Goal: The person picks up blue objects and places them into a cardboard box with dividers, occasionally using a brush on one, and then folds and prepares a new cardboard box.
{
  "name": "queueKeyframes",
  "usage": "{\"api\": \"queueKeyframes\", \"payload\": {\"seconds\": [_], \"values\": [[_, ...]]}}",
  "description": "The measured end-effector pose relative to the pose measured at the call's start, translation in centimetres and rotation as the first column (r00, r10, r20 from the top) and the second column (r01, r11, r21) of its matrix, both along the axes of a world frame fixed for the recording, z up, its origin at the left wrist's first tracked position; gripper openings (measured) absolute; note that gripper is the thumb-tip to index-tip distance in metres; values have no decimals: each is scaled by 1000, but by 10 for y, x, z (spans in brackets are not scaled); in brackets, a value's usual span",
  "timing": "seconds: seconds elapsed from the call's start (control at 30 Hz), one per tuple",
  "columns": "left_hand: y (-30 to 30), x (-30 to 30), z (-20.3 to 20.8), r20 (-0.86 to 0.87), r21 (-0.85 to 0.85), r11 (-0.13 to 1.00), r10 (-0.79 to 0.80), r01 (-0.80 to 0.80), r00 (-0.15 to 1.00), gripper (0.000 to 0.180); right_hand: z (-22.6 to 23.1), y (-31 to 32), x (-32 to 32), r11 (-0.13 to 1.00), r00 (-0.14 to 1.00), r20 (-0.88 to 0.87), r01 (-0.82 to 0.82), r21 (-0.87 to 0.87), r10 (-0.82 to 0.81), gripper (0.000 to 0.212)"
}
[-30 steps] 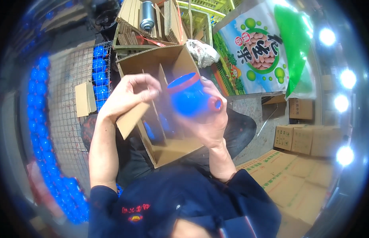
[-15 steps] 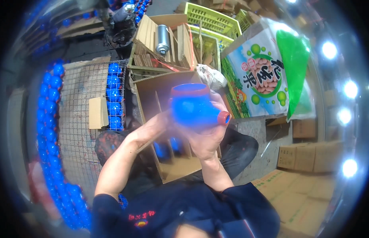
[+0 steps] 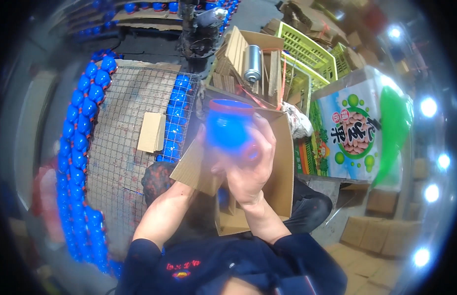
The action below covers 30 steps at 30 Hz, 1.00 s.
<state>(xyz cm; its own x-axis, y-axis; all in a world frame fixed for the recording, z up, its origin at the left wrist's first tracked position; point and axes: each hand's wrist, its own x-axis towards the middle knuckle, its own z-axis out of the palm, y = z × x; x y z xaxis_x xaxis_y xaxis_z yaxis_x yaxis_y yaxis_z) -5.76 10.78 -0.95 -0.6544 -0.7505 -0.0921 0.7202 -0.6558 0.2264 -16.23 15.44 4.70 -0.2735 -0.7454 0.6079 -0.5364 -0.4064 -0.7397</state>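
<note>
A round blue pot (image 3: 229, 130) with a reddish-brown rim and a short stub on its side is held up above an open cardboard box (image 3: 280, 172). My right hand (image 3: 252, 174) grips it from the right and below, fingers wrapped round its side. Against the pot's left side is my left hand (image 3: 201, 136), closed on it, its fingers mostly hidden and blurred. A cardboard flap (image 3: 196, 169) covers part of that hand and wrist. Inside the box, cardboard dividers and a bit of blue show below my hands.
To the left, rows of blue pots (image 3: 81, 125) line a wire mesh rack (image 3: 122, 128), with a small cardboard stack (image 3: 152, 132) on it. A spray can (image 3: 252, 64) lies on cardboard pieces ahead. Yellow-green crates (image 3: 307, 51) and a printed carton (image 3: 356, 128) stand right.
The view has shifted, so the surroundings sit further right. The pot has turned, its stub now pointing more toward me. A cardboard flap now stands over my left wrist.
</note>
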Motion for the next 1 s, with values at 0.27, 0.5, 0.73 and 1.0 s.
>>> {"api": "queueKeyframes", "payload": {"seconds": [0.27, 0.5, 0.73, 1.0], "values": [[-11, 7, 26, 67, 143, 981, 124, -132, 990, 84, -24, -18, 14, 992, 988, 120, -80, -101, 92, 65], [-9, 19, 19, -92, 66, 989, 139, -133, 986, 66, 3, -24, -27, 939, 934, -96, -342, 36, 344, 45], [-14, 0, 18, 68, -76, 991, 112, -107, 991, 67, 36, -53, -49, 847, 868, 175, -494, 196, 465, 24], [-9, -6, 19, 167, -57, 993, 112, -104, 980, 68, 32, -45, -41, 773, 717, 632, -567, 284, 293, 26]]}}
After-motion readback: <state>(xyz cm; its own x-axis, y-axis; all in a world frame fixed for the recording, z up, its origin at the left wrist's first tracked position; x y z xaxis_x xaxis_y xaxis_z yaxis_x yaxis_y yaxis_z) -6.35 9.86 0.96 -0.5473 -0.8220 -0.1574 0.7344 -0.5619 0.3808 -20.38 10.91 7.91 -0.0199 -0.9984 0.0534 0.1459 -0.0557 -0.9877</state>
